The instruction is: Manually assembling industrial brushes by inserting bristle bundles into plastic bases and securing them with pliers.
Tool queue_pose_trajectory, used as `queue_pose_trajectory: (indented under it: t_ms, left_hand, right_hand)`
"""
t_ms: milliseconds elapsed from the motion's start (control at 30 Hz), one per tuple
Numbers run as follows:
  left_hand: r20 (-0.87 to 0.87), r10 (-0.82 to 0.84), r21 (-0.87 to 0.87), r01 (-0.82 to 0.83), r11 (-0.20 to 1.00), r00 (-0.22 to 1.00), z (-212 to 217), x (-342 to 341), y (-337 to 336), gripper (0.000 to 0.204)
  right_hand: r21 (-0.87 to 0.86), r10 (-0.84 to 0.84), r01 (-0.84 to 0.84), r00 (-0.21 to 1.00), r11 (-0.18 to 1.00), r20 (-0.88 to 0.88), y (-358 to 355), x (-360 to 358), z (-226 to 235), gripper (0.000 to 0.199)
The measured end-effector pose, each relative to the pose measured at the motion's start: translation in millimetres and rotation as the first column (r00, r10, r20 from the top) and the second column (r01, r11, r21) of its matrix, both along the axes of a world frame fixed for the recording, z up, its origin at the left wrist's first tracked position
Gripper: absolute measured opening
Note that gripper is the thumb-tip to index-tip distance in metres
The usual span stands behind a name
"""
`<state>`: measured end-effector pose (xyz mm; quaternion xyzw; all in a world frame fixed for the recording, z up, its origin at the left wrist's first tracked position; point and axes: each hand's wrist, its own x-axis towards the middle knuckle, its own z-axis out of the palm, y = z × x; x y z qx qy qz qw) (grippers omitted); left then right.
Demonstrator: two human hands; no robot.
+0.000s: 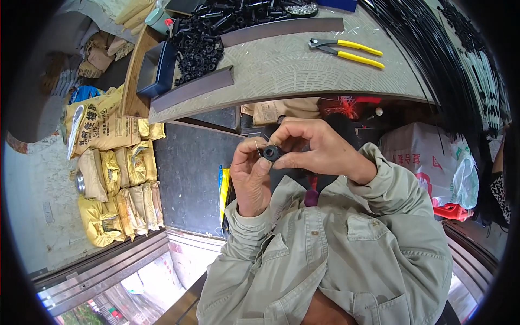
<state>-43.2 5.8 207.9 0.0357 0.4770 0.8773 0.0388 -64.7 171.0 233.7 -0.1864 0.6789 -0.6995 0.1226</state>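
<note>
In front of my chest, short of the table edge, both hands meet at a small black round part [272,153] with a hole through its middle. My left hand [252,174] pinches it from the left between thumb and bent fingers. From the other side, the thumb and fingers of my right hand [313,145] grip it too. Something thin and pale shows by my left fingertips, too small to make out. Beyond my hands, on the table, a heap of similar black parts [199,58] lies behind grey strips [283,31].
Yellow-handled pliers [346,52] lie on the patterned tabletop [303,73]. Long black strips [428,59] hang over its right side. A dark blue bin [157,69] stands at the left end. Stacked sacks [116,168] are on the left; a large white bag [422,160] stands on the right.
</note>
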Motion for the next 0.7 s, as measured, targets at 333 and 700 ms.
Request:
queue_pose_trajectory:
  t_ms: [333, 700]
  left_hand:
    - [0.004, -0.030, 0.100, 0.030, 0.995, 1.000, 2.0, -1.7, -1.0, 0.026]
    - [-0.219, 0.111, -0.567, -0.219, 0.794, 0.969, 20.2, 27.3, 3.2, 0.038]
  right_hand:
    - [0.049, -0.282, 0.343, 0.837, 0.938, -0.470, -19.5, 14.3, -1.6, 0.031]
    - [-0.052, -0.367, 0.421, 0.717, 0.906, -0.592, -44.0, 15.7, -22.5, 0.029]
